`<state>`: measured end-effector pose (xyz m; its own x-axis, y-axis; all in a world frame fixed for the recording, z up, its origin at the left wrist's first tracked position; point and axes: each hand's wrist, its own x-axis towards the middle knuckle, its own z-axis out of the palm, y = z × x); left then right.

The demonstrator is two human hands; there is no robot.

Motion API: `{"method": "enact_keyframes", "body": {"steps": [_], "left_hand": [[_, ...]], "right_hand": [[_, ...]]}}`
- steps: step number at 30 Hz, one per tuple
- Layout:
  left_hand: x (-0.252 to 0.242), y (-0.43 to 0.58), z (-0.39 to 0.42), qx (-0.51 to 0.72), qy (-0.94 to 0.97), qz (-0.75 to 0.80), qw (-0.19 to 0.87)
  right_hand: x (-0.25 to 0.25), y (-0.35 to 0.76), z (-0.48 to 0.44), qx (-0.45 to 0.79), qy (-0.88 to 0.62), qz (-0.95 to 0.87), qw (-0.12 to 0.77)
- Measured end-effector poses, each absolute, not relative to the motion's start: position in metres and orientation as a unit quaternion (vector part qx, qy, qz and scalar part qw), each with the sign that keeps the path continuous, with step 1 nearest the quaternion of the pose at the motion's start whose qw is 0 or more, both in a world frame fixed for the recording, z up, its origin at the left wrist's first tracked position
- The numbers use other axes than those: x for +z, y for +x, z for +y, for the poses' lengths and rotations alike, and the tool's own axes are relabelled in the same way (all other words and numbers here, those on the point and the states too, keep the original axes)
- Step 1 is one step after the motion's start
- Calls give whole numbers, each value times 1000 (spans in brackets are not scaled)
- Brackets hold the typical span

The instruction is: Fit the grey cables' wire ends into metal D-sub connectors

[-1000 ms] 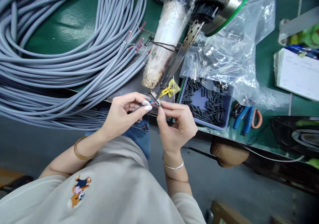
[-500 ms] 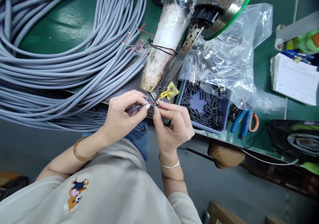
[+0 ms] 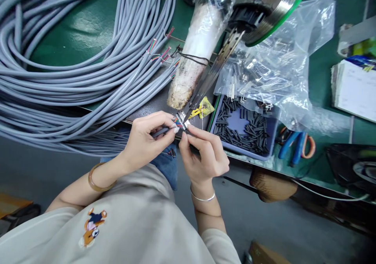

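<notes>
My left hand [image 3: 147,134] pinches the end of a grey cable [image 3: 160,132], whose thin coloured wires [image 3: 177,122] fan out at a metal multi-pin connector [image 3: 182,117]. With thumb and fingertips my right hand [image 3: 205,150] grips the connector's near edge; part of it is hidden by the fingers. A soldering iron [image 3: 204,84] slants down from above, its dark tip at the connector. Whether the tip touches a pin I cannot make out. Beside the iron hangs a stained white wrapped tube [image 3: 192,40]. Just behind the connector lies a yellow scrap [image 3: 207,108].
Bundles of grey cables [image 3: 88,82] cover the left side. To the right stand a purple tray [image 3: 243,151] of short black tubes, a clear bag [image 3: 299,76] of metal parts and blue-handled pliers [image 3: 299,146]. A solder spool [image 3: 289,11] hangs overhead.
The view has shifted slightly, so the bench items at right sit farther right. Both hands keep their grips, and more of the connector shows between them under the iron tip.
</notes>
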<state>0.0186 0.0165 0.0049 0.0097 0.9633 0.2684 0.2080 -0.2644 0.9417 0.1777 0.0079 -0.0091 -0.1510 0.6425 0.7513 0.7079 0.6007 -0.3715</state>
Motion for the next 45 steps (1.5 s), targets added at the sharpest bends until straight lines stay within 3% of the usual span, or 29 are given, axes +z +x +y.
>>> {"method": "enact_keyframes", "body": {"steps": [8, 12, 19, 27, 31, 37, 41, 45], "left_hand": [[3, 18, 5, 495, 663, 422, 370], [0, 13, -4, 466, 596, 479, 445], [3, -4, 0, 336, 432, 405, 732], [-4, -4, -1, 370, 302, 379, 793], [-4, -2, -4, 401, 284, 372, 788], [1, 0, -13, 471, 366, 387, 703], [7, -1, -18, 483, 504, 393, 598], [-3, -5, -23, 471, 572, 404, 536]], "right_hand": [[6, 191, 2, 125, -520, -732, 422], [14, 197, -4, 156, -524, -737, 397], [7, 198, -15, 27, -467, -756, 457], [5, 198, -16, 29, -446, -775, 447], [5, 195, -20, -21, -421, -787, 452], [0, 193, -25, 217, -524, -707, 423], [14, 200, -31, 71, -530, -689, 489], [32, 195, -33, 117, -509, -783, 338]]}}
